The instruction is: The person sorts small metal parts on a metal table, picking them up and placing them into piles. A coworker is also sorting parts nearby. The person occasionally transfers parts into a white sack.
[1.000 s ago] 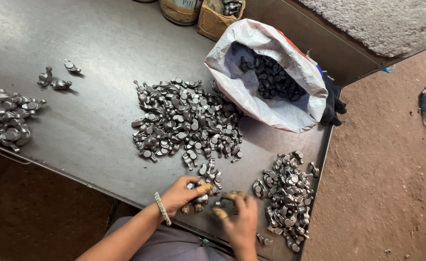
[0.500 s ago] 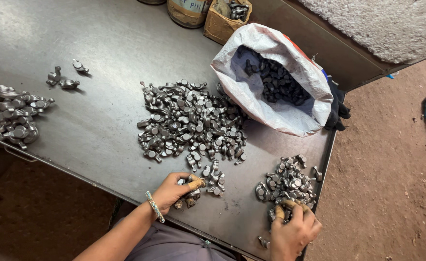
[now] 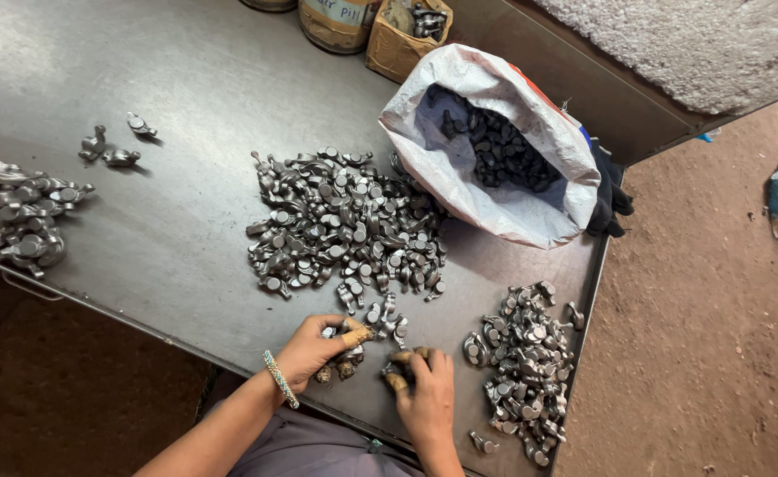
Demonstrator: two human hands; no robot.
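My left hand (image 3: 322,351), with a beaded bracelet on the wrist and wrapped fingertips, is curled over a few small grey metal parts (image 3: 340,364) at the near edge of the metal table (image 3: 185,230). My right hand (image 3: 422,389) sits just to its right, fingers bent around a metal part near the table edge. A big pile of the same shiny metal parts (image 3: 345,225) lies just beyond both hands. A smaller pile (image 3: 526,362) lies right of my right hand.
An open white sack (image 3: 530,208) holding dark metal parts lies at the back right. Another heap of parts (image 3: 13,216) sits at the far left, with a few loose ones (image 3: 110,150) near it. A cardboard box (image 3: 406,31) and tin (image 3: 336,22) stand at the back. Dirt floor on the right.
My right hand has come back left from the small right-hand pile to beside my left hand. The left hand stayed over the parts at the near edge.
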